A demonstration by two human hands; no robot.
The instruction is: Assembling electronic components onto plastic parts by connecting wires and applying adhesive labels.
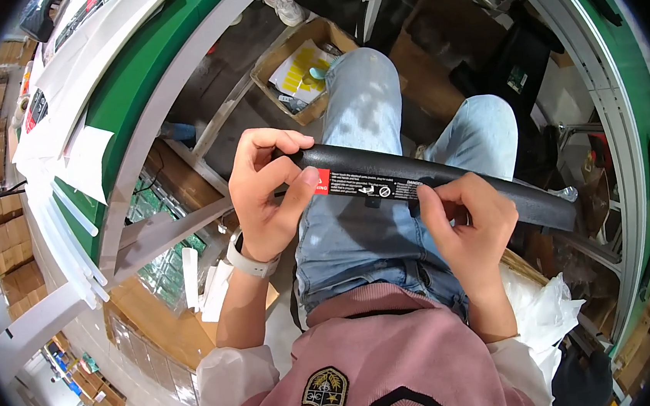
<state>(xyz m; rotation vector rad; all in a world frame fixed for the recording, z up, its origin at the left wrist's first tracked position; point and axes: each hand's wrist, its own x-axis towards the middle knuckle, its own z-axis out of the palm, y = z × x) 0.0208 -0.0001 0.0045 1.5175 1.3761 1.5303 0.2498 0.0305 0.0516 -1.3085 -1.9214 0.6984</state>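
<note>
A long black tapered casing (pixel 514 200) lies slantwise across the space above my lap. Its exact kind does not show. Along its near side runs a black label (pixel 362 186) with white print and a red left end. My left hand (pixel 266 189) is closed around the casing's left end, thumb on the label's red part and index finger on top. With fingers curled, my right hand (pixel 469 217) has its thumb at the label's right end, where it seems to pinch the edge. The casing's right end sticks out beyond my right hand.
Under the bench, a cardboard box (pixel 259 73) holds papers with yellow shapes. A green-topped bench (pixel 127 104) with white sheets curves along the left; a metal-framed one (pixel 610 101) stands right. Clear plastic bags (pixel 547 311) lie by my right arm.
</note>
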